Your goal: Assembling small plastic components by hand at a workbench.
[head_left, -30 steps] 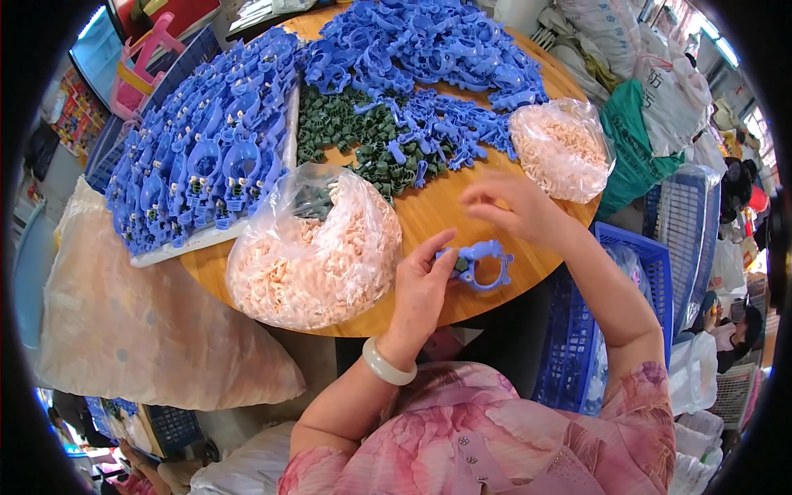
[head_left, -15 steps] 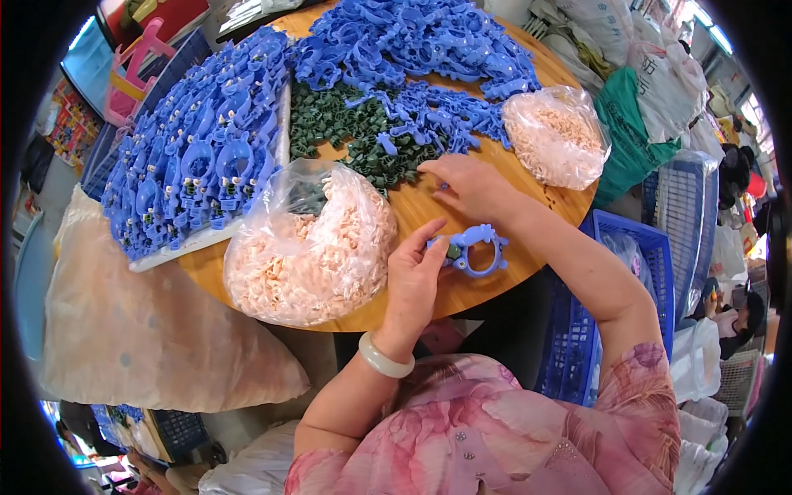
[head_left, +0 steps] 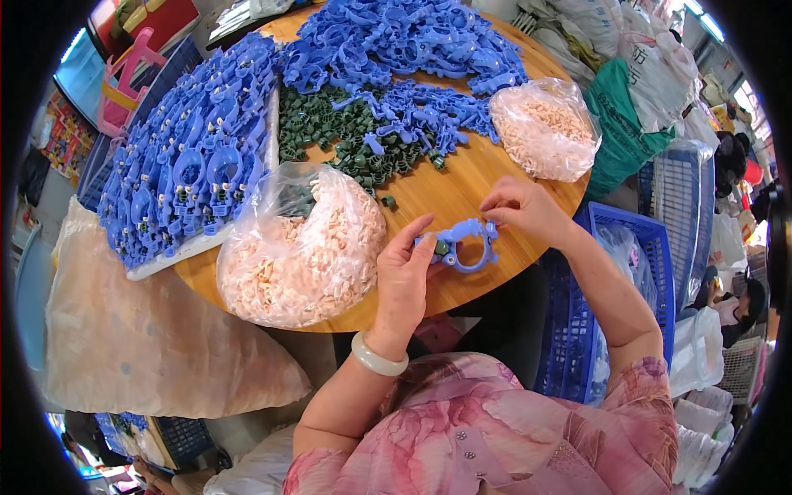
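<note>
My left hand [head_left: 401,285], with a pale bangle at its wrist, pinches a blue plastic ring-shaped part [head_left: 467,228] by its left end, over the table's near edge. A dark green piece [head_left: 440,247] sits on that end, beside my thumb. My right hand [head_left: 532,211] is at the ring's upper right side, fingertips closed on a small blue plastic piece that they mostly cover. Farther off lie a heap of dark green pieces [head_left: 363,136] and small blue parts [head_left: 425,115]. A clear bag of pale pink pieces [head_left: 305,264] rests left of my left hand.
Blue ring parts are piled at the table's back [head_left: 396,41]. Rows of assembled blue parts [head_left: 190,157] cover a white board at left. Another bag of pale pieces [head_left: 549,132] sits at right. Blue crates [head_left: 631,216] and sacks [head_left: 652,78] stand beside the round wooden table [head_left: 450,183].
My right hand has come back from beside the green heap to the ring part. A single green piece now lies apart from the heap. My left hand keeps its hold.
</note>
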`<control>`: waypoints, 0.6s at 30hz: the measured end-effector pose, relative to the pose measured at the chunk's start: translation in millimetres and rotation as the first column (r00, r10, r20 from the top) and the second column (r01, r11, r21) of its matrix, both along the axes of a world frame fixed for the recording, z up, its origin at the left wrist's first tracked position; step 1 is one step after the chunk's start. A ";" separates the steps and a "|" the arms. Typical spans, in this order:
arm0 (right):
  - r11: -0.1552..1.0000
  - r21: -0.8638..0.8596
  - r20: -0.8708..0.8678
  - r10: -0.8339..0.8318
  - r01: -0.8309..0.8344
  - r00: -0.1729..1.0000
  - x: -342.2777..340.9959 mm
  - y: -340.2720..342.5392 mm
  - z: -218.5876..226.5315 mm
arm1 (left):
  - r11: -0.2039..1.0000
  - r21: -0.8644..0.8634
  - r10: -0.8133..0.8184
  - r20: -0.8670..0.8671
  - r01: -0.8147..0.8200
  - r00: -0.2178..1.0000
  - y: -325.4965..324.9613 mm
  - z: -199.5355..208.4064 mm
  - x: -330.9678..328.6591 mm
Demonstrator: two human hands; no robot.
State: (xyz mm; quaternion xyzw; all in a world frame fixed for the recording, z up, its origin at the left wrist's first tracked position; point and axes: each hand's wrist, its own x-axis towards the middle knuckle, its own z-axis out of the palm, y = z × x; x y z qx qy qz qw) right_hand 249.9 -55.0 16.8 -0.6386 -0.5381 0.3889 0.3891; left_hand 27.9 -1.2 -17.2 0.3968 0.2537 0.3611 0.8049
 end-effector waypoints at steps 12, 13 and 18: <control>0.923 0.215 0.475 0.188 -0.321 0.860 3.2 -19.5 7.5 | 0.999 -0.050 0.011 0.006 -0.011 1.000 1.5 3.8 -0.8; 0.902 0.206 0.529 0.223 -0.379 0.819 2.2 -19.3 11.6 | 0.999 -0.049 0.014 0.006 -0.014 1.000 1.6 4.3 -1.3; 0.885 0.188 0.664 0.205 -0.426 0.719 1.5 -20.6 5.1 | 0.996 -0.094 0.000 0.015 0.002 1.000 0.7 5.6 -2.0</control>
